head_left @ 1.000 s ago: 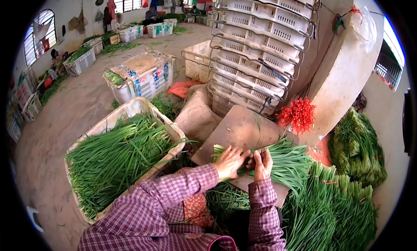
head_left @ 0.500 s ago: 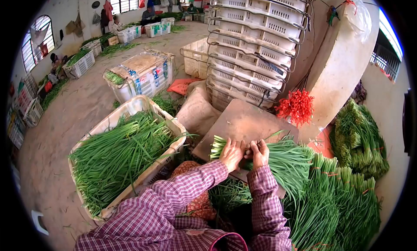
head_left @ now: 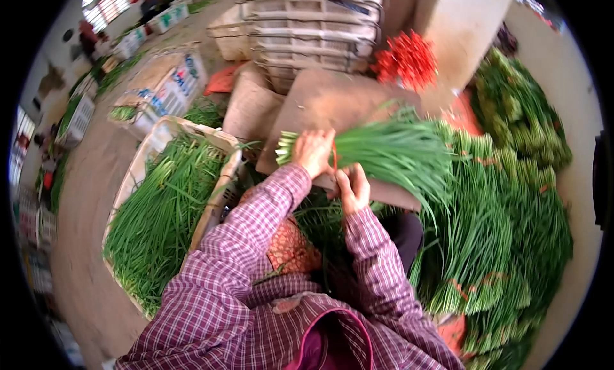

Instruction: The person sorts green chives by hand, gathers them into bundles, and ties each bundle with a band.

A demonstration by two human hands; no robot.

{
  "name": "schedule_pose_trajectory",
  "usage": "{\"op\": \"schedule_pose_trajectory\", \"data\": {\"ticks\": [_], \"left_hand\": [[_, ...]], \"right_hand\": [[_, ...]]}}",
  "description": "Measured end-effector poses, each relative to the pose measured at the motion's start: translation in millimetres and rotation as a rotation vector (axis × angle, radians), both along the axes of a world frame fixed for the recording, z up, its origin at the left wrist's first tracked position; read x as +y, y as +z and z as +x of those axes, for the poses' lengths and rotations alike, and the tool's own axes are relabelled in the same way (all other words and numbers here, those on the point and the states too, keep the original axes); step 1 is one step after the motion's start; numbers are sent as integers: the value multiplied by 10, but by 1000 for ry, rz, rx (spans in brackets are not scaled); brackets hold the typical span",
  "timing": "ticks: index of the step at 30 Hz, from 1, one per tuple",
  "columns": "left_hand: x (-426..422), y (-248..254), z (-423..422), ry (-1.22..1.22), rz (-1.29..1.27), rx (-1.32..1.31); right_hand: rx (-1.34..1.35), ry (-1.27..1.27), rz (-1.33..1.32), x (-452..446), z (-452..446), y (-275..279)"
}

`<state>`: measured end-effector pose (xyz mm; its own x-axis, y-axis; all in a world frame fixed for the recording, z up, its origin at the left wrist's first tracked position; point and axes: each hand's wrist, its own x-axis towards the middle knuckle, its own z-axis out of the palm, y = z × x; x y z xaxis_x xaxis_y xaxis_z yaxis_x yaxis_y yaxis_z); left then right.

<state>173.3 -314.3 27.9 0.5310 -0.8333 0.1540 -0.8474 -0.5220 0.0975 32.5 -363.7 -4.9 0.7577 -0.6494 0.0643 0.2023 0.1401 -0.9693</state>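
Note:
A bundle of garlic chives [head_left: 390, 143] lies across the brown board [head_left: 320, 98], with its pale cut ends to the left and its leaves to the right. My left hand [head_left: 313, 154] is wrapped over the bundle close to the cut ends. A red tie [head_left: 334, 156] runs round the bundle just right of that hand. Below the bundle, at the board's near edge, my right hand [head_left: 352, 188] is closed in a pinch where the tie comes down. The tie's end is mostly hidden by the fingers.
Loose chives fill a white crate [head_left: 233, 162] on the left. Tied chive bundles [head_left: 476, 223] are piled on the right. Red ties [head_left: 406, 60] hang behind the board, beside stacked crates [head_left: 313, 31] and a pillar [head_left: 457, 37]. People sit farther back.
My hands have moved apart: the right one has come down below the bundle, and the red tie now shows round the stems. The head view has tilted downward.

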Motion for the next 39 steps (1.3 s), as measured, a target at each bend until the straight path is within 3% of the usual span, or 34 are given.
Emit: {"op": "schedule_pose_trajectory", "data": {"ticks": [1,2,4,6,7,8,10,12,16,18,19,20,21,22,23,24,26,27,30,32,36,39], "left_hand": [[37,38,-27,-21,-23,1],[48,62,-49,-42,-52,1],[41,58,-58,-16,-10,8],[32,31,-51,-22,-18,-9],[42,6,-50,-30,-40,-23],[46,-21,-44,-39,-64,-36],[63,-9,-41,-71,-80,-55],[55,14,-36,-66,-46,-46],[24,-94,48,-95,-97,-67],[22,-150,110,-133,-113,-112],[20,42,-8,-73,20,-17],[47,-87,50,-78,20,-25],[71,-64,24,-150,-70,-163],[59,-37,12,-219,-162,-300],[19,-20,5,-144,109,-88],[-13,106,-84,-139,118,-86],[-22,229,-135,-69,199,69],[-55,223,-119,-5,192,97],[-4,165,-87,-102,38,39],[-7,167,-60,-88,73,76],[6,-83,96,-126,27,4],[60,-18,111,-199,-30,-27]], "right_hand": [[20,-22,108,56,4,122],[85,-93,-22,-12,36,4],[116,-84,222,-53,30,94],[264,-79,109,-59,19,112],[452,-86,-63,-38,-16,202],[507,-118,-359,-71,-7,33],[618,-15,-691,-136,-34,101],[647,-42,-714,-80,-67,199],[472,-65,-772,-50,-166,427],[118,-180,-809,-79,-65,278],[-108,-148,-694,-112,38,244],[-335,-113,-574,-148,118,210],[-272,217,90,-128,103,255],[-230,181,117,-159,137,325],[-225,113,52,-224,243,346],[-216,50,-4,-287,350,333],[-284,-61,226,-391,424,389],[-219,-105,212,-443,240,609],[-56,-239,-143,-558,-93,531],[34,-378,-691,-533,-219,338],[128,-160,-873,-208,-145,223],[114,-164,-992,-163,6,182]]}}
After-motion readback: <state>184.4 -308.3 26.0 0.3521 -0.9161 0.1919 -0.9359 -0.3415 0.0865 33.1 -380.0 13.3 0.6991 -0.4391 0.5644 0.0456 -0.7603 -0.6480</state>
